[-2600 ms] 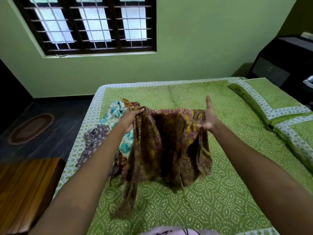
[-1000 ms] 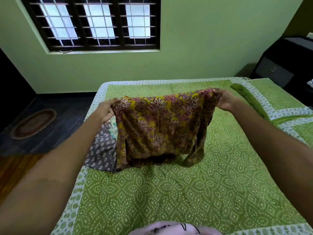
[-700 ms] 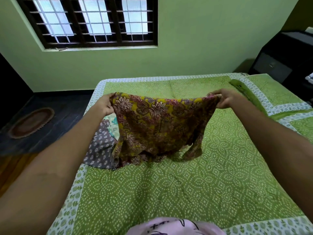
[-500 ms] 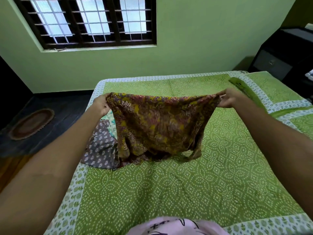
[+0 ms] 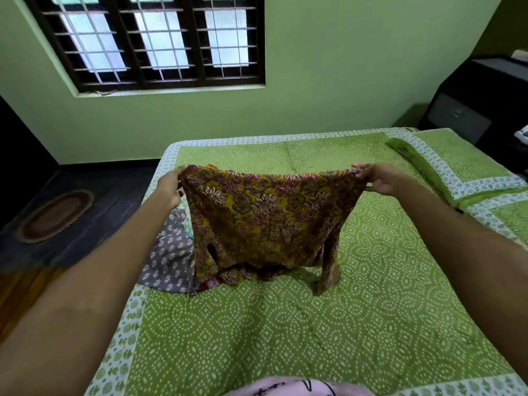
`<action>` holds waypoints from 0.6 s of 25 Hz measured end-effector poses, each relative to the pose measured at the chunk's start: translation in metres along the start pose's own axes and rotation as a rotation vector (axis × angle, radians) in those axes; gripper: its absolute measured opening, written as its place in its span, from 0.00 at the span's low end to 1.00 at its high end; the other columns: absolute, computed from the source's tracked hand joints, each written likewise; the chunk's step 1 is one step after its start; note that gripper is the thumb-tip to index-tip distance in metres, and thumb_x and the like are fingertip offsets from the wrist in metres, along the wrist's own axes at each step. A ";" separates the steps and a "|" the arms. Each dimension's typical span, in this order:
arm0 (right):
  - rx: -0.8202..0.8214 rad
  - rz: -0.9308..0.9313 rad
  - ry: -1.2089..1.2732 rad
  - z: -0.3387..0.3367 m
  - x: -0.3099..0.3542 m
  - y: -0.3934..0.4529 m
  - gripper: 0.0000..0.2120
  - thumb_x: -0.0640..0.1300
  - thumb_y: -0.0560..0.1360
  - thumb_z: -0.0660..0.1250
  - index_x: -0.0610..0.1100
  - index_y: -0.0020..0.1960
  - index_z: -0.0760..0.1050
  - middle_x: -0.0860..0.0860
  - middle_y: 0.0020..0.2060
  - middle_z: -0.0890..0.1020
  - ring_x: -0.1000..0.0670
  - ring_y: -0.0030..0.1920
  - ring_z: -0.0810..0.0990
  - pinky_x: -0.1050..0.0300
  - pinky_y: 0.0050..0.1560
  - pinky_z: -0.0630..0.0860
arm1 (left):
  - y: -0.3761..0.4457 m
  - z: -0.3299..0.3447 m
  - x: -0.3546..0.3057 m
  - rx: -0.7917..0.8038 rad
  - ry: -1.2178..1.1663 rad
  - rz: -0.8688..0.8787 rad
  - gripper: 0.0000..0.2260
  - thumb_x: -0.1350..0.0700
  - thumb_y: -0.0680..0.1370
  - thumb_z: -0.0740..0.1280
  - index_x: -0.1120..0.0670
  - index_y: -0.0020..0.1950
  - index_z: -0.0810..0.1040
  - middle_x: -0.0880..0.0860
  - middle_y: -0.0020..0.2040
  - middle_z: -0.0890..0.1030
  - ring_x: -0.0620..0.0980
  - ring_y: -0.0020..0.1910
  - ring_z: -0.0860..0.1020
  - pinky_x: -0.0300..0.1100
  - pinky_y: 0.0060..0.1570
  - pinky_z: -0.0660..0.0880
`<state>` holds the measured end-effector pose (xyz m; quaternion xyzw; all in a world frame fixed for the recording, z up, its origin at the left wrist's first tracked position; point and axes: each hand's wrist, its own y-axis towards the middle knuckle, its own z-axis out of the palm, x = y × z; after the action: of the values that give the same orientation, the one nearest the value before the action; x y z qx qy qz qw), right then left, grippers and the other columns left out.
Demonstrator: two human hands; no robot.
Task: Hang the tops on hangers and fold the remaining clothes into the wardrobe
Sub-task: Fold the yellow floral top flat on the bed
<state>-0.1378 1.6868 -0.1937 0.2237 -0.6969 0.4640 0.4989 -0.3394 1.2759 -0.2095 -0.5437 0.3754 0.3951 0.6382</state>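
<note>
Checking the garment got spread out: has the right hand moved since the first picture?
Yes. The right hand has swung out toward the pillow, stretching the floral garment wide.

The held yellow-and-maroon floral garment hides most of the grey white-printed cloth lying behind it.

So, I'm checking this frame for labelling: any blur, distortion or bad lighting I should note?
Head view: daylight from the window, soft and even on the bed; wide-angle bending of the wall lines and forearms; floral garment and both hands sharp; dark floor at left slightly smeared, the black cabinet underexposed.
</note>
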 end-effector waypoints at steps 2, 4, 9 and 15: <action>-0.098 -0.150 -0.187 -0.001 -0.005 0.003 0.12 0.27 0.70 0.67 0.35 0.53 0.76 0.47 0.39 0.77 0.52 0.41 0.75 0.62 0.43 0.75 | 0.000 -0.005 0.001 -0.024 0.002 0.090 0.09 0.57 0.76 0.65 0.57 0.55 0.79 0.49 0.53 0.78 0.46 0.56 0.73 0.41 0.54 0.65; -0.170 -0.290 -0.247 -0.002 -0.006 0.003 0.06 0.28 0.67 0.71 0.34 0.41 0.77 0.47 0.35 0.78 0.51 0.38 0.76 0.69 0.34 0.75 | 0.000 -0.011 -0.002 0.038 -0.027 0.128 0.06 0.59 0.76 0.64 0.56 0.48 0.80 0.49 0.49 0.80 0.44 0.51 0.76 0.41 0.57 0.63; -0.021 -0.273 -0.404 -0.008 -0.009 0.008 0.03 0.30 0.67 0.72 0.35 0.40 0.79 0.43 0.39 0.80 0.49 0.40 0.76 0.67 0.33 0.75 | 0.002 -0.026 -0.006 0.225 -0.114 0.069 0.11 0.64 0.76 0.59 0.58 0.36 0.78 0.52 0.33 0.81 0.48 0.37 0.76 0.38 0.43 0.73; -0.559 -0.410 -1.002 0.036 -0.015 0.016 0.13 0.45 0.76 0.65 0.35 0.50 0.81 0.39 0.55 0.77 0.41 0.55 0.74 0.50 0.55 0.70 | 0.001 0.021 -0.003 -0.315 0.162 0.245 0.05 0.61 0.72 0.73 0.61 0.45 0.80 0.53 0.38 0.78 0.47 0.37 0.75 0.33 0.38 0.77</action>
<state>-0.1614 1.6608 -0.2160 0.4049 -0.8851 -0.0036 0.2292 -0.3404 1.2970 -0.2048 -0.6170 0.4222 0.4788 0.4603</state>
